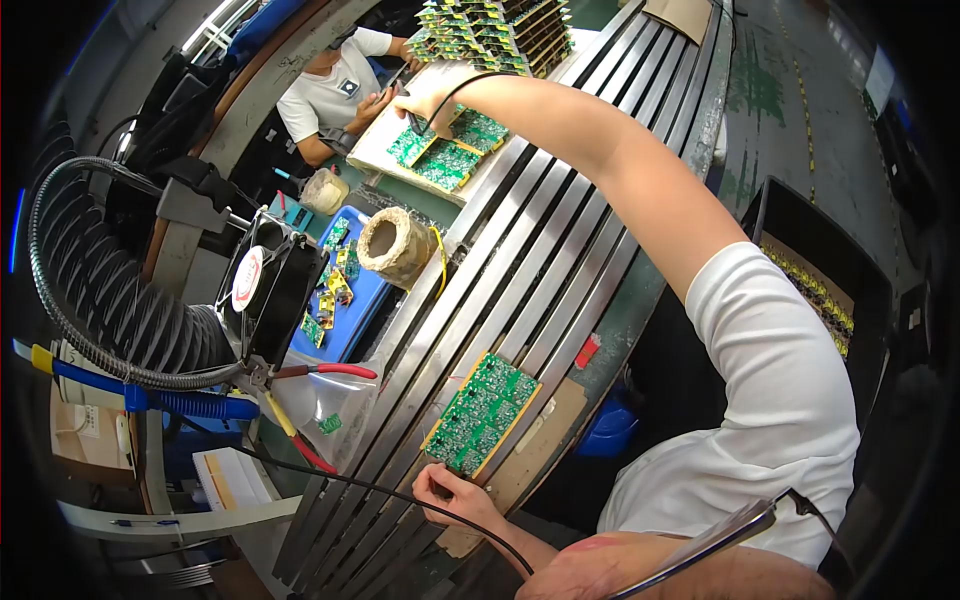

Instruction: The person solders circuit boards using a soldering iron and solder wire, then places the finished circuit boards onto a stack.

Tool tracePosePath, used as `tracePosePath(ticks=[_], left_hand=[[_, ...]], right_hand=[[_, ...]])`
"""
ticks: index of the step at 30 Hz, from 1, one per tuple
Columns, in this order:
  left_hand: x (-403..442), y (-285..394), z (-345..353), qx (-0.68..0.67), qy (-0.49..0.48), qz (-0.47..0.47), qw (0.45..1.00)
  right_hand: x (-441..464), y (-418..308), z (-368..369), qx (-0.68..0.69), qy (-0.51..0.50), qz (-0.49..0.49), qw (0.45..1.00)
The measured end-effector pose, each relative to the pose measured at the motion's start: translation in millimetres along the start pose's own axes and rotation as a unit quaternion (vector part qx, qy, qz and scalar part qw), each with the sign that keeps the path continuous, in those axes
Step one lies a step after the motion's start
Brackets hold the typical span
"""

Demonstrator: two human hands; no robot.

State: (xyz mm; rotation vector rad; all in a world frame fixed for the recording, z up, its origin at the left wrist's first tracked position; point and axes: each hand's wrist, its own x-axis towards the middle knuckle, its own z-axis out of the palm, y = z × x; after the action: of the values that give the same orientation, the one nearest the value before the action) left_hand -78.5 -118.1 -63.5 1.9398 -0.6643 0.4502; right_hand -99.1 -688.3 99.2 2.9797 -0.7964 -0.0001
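Observation:
My right arm stretches across the rails to the top of the view. My right hand [430,103] is over green circuit boards [445,160] on a pale block, with a black cord at its wrist. Its fingers are mostly hidden, so their grip cannot be made out. Down at the front, my left hand [452,495] has its fingers curled together at the lower edge of another green circuit board [482,415]. Whatever those fingers pinch, if anything, is too small to make out. This board has yellowish edge strips and lies across the metal rails [480,290].
A co-worker [345,90] sits across, beside stacked boards [490,40]. A blue tray [350,320] holds small parts near a tape-like roll [398,245]. A black fan [265,285], red-handled pliers [320,371] and a black cable [350,480] are close by.

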Motion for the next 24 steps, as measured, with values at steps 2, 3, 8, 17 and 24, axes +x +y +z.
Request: tracePosePath(ticks=[2, 3, 8, 17, 24], left_hand=[[-1.3, 0.4, -0.3, 0.004, -0.002, 0.001, 1.000], [-0.5, 2.6, 0.1, 0.002, -0.002, 0.004, 1.000], [-0.9, 1.9, -0.5, -0.006, -0.001, 0.000, 1.000], [1.6, -0.2, 0.3, -0.013, -0.008, 0.045, 0.999], [0.5, 3.7, -4.6, -0.001, -0.022, 0.040, 0.999]], right_hand=[[13.7, 7.4, 9.3, 0.037, 0.007, -0.013, 0.999], [22.1, 13.7, 15.1, 0.076, 0.018, -0.026, 0.997], [6.6, 9.3, 9.9, 0.130, 0.090, -0.056, 0.986], [-88.0, -61.4, 52.8, 0.204, 0.125, -0.059, 0.969], [-79.6, -75.8, 70.7, 0.228, 0.179, -0.017, 0.957]])
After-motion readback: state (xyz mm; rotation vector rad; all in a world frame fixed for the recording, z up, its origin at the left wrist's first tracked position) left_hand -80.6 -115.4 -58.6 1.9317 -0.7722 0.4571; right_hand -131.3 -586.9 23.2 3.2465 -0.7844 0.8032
